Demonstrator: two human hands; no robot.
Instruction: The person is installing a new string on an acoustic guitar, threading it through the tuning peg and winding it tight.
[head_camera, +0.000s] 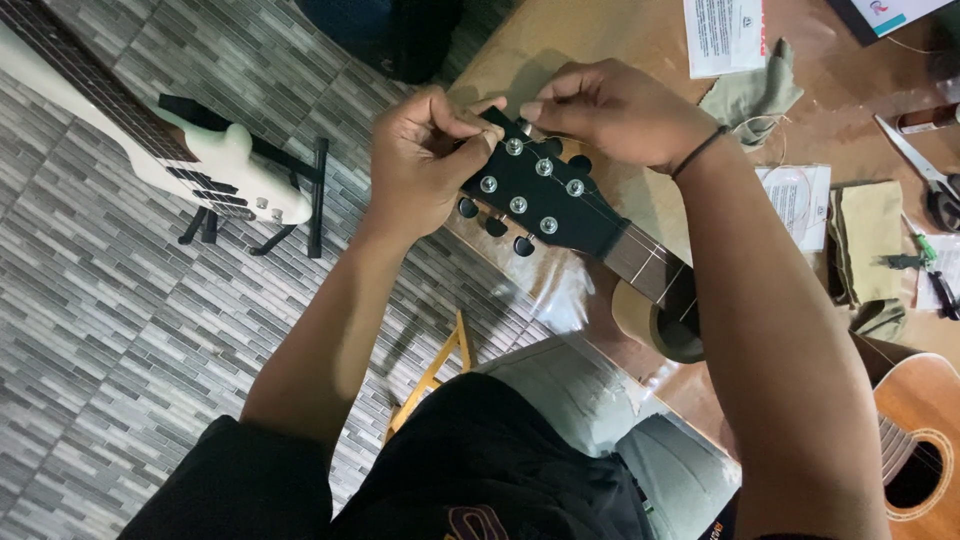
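Left hand (425, 160) grip pinches a tuner at the black headstock (540, 195), right hand (615, 110) grip pinches the string end at a post, over the worktop (610, 40) edge; best kept taut while winding.

A white electric guitar (160, 150) is seen on a black stand (290, 195) over the grey tiled floor (90, 330), upper left. Olive cloths (868, 240), a printed paper sheet (722, 35), a string packet (800, 200) and scissors (925, 170) are spread on the brown tabletop (620, 30).
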